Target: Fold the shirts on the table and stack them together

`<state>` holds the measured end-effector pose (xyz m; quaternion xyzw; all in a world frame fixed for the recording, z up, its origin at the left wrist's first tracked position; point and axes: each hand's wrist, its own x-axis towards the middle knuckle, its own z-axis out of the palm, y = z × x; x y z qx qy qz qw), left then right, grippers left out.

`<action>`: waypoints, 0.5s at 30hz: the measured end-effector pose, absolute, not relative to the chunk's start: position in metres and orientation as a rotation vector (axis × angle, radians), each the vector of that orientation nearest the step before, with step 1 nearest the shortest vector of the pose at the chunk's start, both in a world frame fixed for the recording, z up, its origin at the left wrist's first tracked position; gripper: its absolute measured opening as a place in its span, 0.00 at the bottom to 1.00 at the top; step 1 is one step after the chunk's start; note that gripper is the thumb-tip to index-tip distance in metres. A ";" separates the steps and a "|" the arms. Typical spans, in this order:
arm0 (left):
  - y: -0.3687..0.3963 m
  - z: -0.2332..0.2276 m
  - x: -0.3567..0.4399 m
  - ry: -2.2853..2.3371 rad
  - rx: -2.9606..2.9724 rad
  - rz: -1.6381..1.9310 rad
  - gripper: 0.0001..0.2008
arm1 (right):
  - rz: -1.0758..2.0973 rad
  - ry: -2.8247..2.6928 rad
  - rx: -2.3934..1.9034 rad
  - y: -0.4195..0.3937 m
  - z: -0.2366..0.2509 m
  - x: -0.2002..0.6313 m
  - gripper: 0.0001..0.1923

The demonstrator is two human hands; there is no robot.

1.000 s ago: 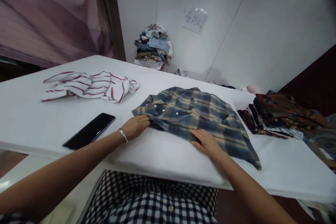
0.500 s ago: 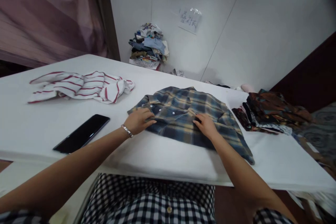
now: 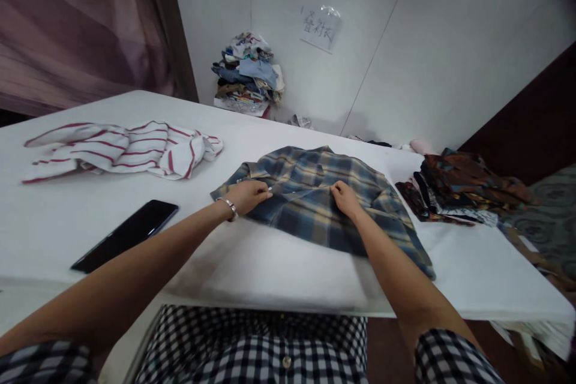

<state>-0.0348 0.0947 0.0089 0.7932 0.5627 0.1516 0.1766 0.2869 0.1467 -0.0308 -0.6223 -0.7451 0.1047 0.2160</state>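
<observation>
A blue and yellow plaid shirt (image 3: 315,192) lies spread on the white table (image 3: 279,264) in front of me. My left hand (image 3: 249,195), with a bracelet on the wrist, pinches the shirt's buttoned front near its left side. My right hand (image 3: 344,198) grips the fabric near the middle of the shirt. Both hands rest on the cloth, about a hand's width apart.
A red-striped white garment (image 3: 121,150) lies crumpled at the left. A black phone (image 3: 126,234) sits near the table's front left. Dark patterned clothes (image 3: 463,186) are piled at the right. A heap of clothes (image 3: 247,72) stands against the back wall under a paper sign (image 3: 319,27).
My right hand moved up from the shirt's lower hem to its middle. My left hand slid slightly right along the front. The view shifted a little to the right.
</observation>
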 end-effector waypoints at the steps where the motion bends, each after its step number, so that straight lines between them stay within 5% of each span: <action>1: 0.101 0.011 -0.034 1.608 2.211 0.377 0.15 | 0.278 -2.044 -1.732 0.149 -0.029 0.288 0.15; 9: 0.147 -0.012 -0.023 1.649 2.197 0.111 0.17 | 0.151 -2.226 -2.036 0.160 -0.031 0.283 0.16; 15: 0.135 -0.012 -0.034 1.728 2.123 0.140 0.16 | 0.010 -2.254 -1.786 0.144 -0.031 0.294 0.21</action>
